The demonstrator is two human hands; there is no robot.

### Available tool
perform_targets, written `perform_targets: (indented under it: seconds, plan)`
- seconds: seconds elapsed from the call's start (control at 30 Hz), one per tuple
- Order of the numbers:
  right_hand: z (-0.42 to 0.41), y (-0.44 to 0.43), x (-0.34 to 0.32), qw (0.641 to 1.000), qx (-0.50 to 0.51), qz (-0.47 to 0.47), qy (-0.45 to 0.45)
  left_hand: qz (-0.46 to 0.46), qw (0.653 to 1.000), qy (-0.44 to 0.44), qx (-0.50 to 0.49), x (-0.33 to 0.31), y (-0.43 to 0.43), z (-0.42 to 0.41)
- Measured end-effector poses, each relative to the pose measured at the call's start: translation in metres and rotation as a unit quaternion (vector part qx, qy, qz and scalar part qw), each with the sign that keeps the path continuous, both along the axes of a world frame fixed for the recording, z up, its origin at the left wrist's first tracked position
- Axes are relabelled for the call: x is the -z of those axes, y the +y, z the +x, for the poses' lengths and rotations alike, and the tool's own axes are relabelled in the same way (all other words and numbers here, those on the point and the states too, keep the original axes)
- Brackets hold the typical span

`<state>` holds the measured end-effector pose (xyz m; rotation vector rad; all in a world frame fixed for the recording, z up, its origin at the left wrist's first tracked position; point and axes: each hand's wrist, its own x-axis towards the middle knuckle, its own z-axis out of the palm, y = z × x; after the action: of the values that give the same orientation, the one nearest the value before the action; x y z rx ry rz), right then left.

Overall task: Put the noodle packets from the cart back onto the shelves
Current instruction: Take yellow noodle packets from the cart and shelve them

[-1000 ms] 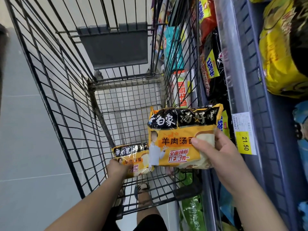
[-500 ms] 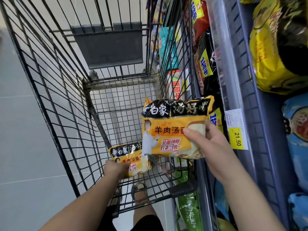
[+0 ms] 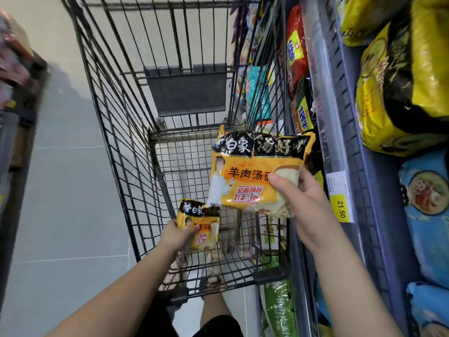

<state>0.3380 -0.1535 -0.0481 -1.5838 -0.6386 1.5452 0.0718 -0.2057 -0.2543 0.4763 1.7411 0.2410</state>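
My right hand [image 3: 302, 205] grips a large orange and black noodle packet [image 3: 245, 173] by its right side, held above the right wall of the black wire cart [image 3: 126, 132]. Down inside the cart near its floor, my left hand [image 3: 176, 235] holds a second orange and black noodle packet [image 3: 202, 227] by its left edge. Both packets face up toward me. The blue-grey shelf [image 3: 369, 166] stands immediately right of the cart.
The shelf holds yellow noodle multipacks [image 3: 401, 88] above and blue ones [image 3: 430, 215] below, with a 21.50 price tag [image 3: 340, 203] on its rail. Red and dark packets [image 3: 295, 52] hang on a lower level beside the cart. Grey floor tiles [image 3: 60, 190] lie left.
My left hand has lifted its packet slightly and tipped it more upright. The right hand's packet stays raised beside the shelf rail; the view has tilted up a little.
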Motion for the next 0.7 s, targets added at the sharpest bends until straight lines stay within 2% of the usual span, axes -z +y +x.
perform_targets:
  seconds: [0.17,0.33,0.5,0.7]
  plan:
    - [-0.009,0.010,-0.037,0.999,0.026,0.031,0.014,0.076,0.994,-0.080,-0.004,-0.066,0.030,-0.020]
    - [-0.013,0.020,-0.102,0.997,0.041,0.060,0.017,0.163,0.975,-0.148,-0.012,-0.168,0.065,-0.035]
    - [-0.013,0.026,-0.178,0.991,0.049,0.119,0.021,0.264,0.945,-0.190,-0.024,-0.286,0.093,-0.058]
    - [-0.024,0.030,-0.264,0.978,0.023,0.209,-0.002,0.412,0.891,-0.192,-0.014,-0.434,0.112,-0.087]
